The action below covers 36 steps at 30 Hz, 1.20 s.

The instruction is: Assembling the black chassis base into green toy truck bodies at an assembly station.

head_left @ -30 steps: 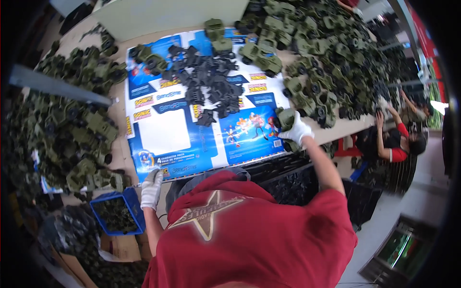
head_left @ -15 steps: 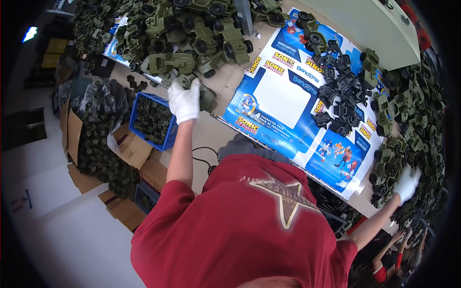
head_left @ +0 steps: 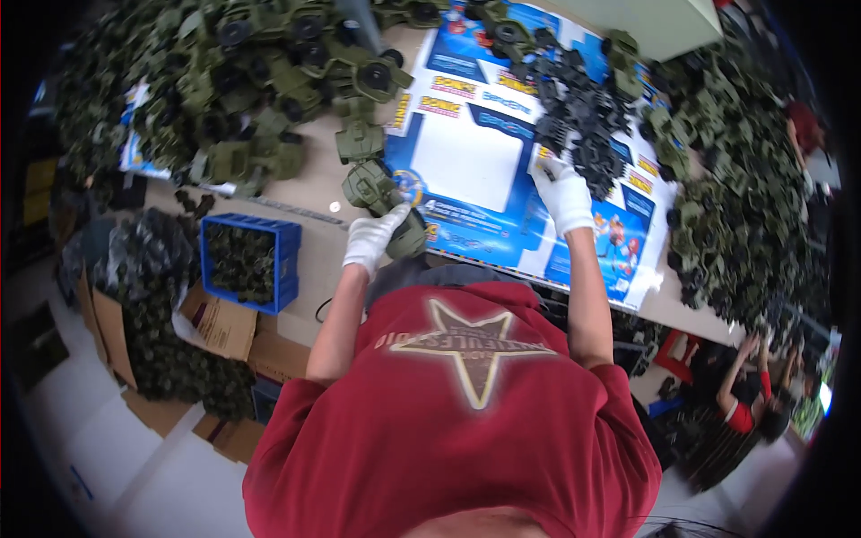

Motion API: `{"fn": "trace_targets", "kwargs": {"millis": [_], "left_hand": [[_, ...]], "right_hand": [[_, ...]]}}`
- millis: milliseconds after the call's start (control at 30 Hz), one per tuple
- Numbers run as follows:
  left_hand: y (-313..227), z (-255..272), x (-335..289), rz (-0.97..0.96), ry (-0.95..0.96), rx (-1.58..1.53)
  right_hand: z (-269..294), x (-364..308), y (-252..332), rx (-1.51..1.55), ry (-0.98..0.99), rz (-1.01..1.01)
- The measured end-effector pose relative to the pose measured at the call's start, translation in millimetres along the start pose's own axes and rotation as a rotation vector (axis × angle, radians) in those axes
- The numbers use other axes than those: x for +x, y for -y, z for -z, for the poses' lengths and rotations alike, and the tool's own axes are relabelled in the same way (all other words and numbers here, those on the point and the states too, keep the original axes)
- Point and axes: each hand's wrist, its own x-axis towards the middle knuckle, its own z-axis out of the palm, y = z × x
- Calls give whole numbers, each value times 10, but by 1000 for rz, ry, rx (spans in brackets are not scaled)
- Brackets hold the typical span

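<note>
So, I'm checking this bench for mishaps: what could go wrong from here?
The green toy vehicle beside the left hand lies close to the near edge of the table, so a bump might knock it off. The right hand is at a loose, tangled-looking pile of black parts; lifting one could drag others along.

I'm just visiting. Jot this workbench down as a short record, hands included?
Left hand: white-gloved, on a green toy vehicle
Right hand: white-gloved, at the black parts; grip unclear
Printed sheet: beneath the black parts
Piled green vehicles: left and right of the sheet
Blue crate: holds small dark pieces
</note>
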Motion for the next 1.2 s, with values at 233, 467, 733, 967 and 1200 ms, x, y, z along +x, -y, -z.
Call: {"fn": "trace_targets", "kwargs": {"millis": [233,467,733,967,1200], "left_hand": [[-288,-354,130,-209,192,639],[-5,-585,817,-400,175,446],[-389,-570,446,-531,542,208],[-838,-541,113,-515,748,252],[-1094,-508,-245,-349,893,24]], "right_hand": [[163,524,20,-439,-333,89],[-49,547,87,225,-284,71],[-506,32,82,1570,389,-71],[46,-151,339,1192,496,225],[78,-47,109,1520,669,250]]}}
